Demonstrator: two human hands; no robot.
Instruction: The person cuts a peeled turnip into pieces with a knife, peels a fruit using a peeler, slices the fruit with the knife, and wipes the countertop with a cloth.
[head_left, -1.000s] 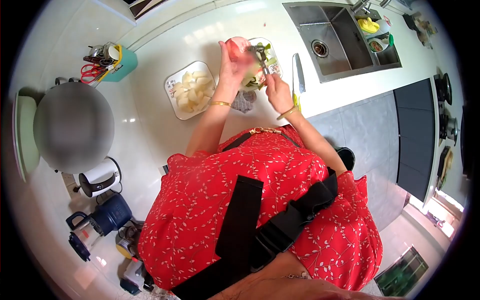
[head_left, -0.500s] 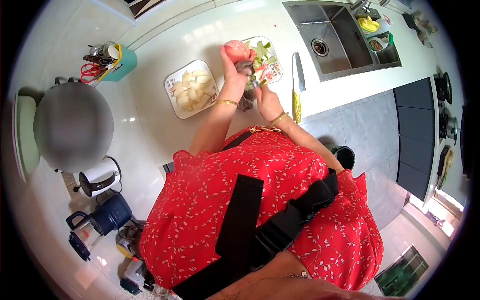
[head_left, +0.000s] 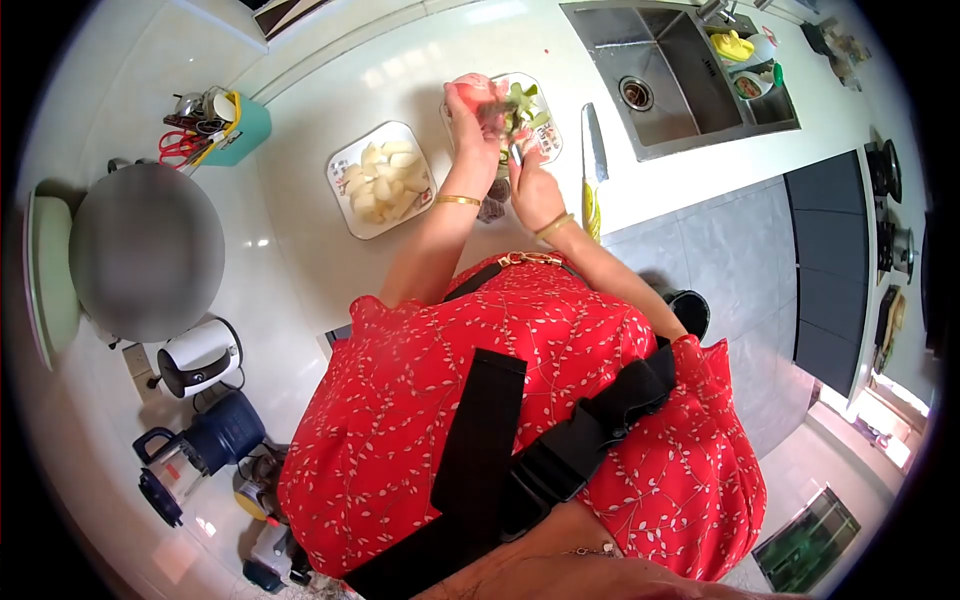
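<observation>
My left hand (head_left: 474,140) is closed round a pink-red fruit or vegetable (head_left: 472,92) above a white patterned tray (head_left: 549,138). My right hand (head_left: 536,188) grips the handle of a peeler (head_left: 515,153), whose blurred head is against the pink piece. Green and pink peelings (head_left: 524,104) lie on that tray. To the left, a second white tray (head_left: 350,222) holds several pale cut chunks (head_left: 384,180). A knife (head_left: 593,160) with a yellow handle rests right of my right hand. Something dark and wrinkled (head_left: 492,203) sits below the peelings tray, partly hidden.
A steel sink (head_left: 680,85) is at the upper right. At the left are a teal utensil holder (head_left: 245,132) with red scissors, a white kettle (head_left: 200,357) and a blue blender (head_left: 225,425). A black bin (head_left: 690,312) stands below the counter.
The peeler has moved along the pink piece, its head blurred. My right hand has come down and left compared with a second ago, uncovering the knife handle.
</observation>
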